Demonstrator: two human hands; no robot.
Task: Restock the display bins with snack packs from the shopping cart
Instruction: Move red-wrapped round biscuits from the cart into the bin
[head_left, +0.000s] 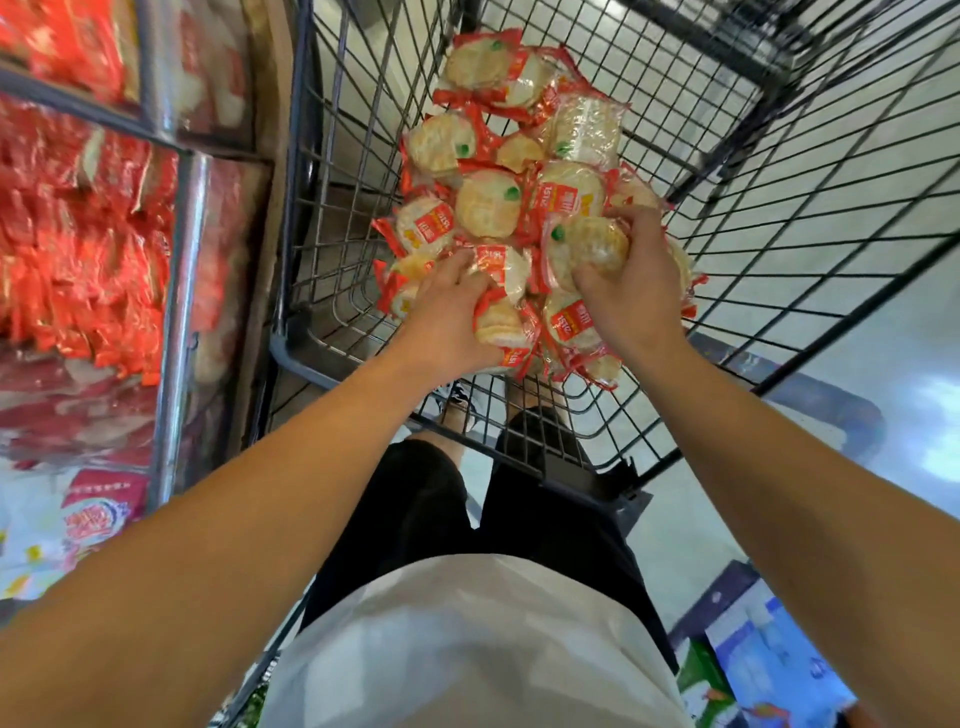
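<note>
Snack packs (524, 218): round pale crackers in clear wrap with red ends, heaped in a loose strip inside the shopping cart (810, 171). The heap's long axis runs from the cart's near edge toward its far end, roughly down the middle of the basket, sitting on the wire floor.

Both hands are in the near end of the heap, by the cart's near edge. Left hand (447, 317) lies on the left side of the pile, fingers (470, 270) curled down over and around a few packs, one pack showing just under the palm. Right hand (631, 283) is on the right side, fingers curled round a pack with a green dot (584, 249), thumb tucked under it. So both hands have packs gripped; how many each holds is unclear, the packs overlap.

Display bins (88, 249) stand just beside the cart's left side, wire-framed with metal posts, already holding red-wrapped packs, blurred. From the fingers the bins lie to the left and a bit nearer the person, across the cart's left wall. Left hand is the nearer one to the bins; right hand must cross over the heap and the left wall.

Judgement: step in hand is gathering a handful; next move likely calls for lifting clear of the cart's left rim, then swinging left. Loose slippery packs could drop from an overfull grip.
</note>
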